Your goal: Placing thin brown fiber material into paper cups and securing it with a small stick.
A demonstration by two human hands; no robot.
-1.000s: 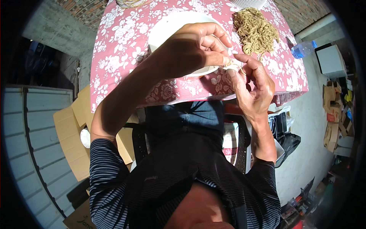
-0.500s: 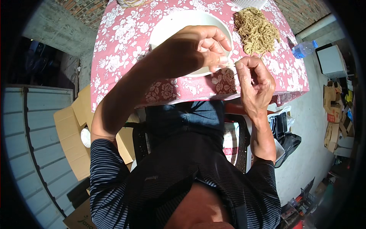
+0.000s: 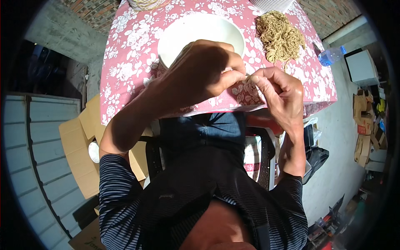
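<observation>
Over the near edge of the table, my left hand [image 3: 218, 68] and my right hand [image 3: 283, 91] meet at their fingertips. Each is closed in a pinch. Something small and pale seems to sit where the tips come together, too small to name. Behind my left hand a large white bowl [image 3: 208, 27] stands on the table, its near side partly covered by the hand and wrist. Beyond my right hand lies a heaped tangle of tan cord [image 3: 280, 37], apart from the fingers.
A pink cloth with white flowers [image 3: 133, 54] covers the table. At the far edge are a coiled stack [image 3: 146, 3] and a white ribbed thing [image 3: 273, 4]. A clear bottle [image 3: 331, 56] shows at the right, cardboard [image 3: 77, 154] at the left.
My left hand has turned and lowered, its spread fingers now curled into a pinch against my right fingertips. My right hand has shifted slightly down.
</observation>
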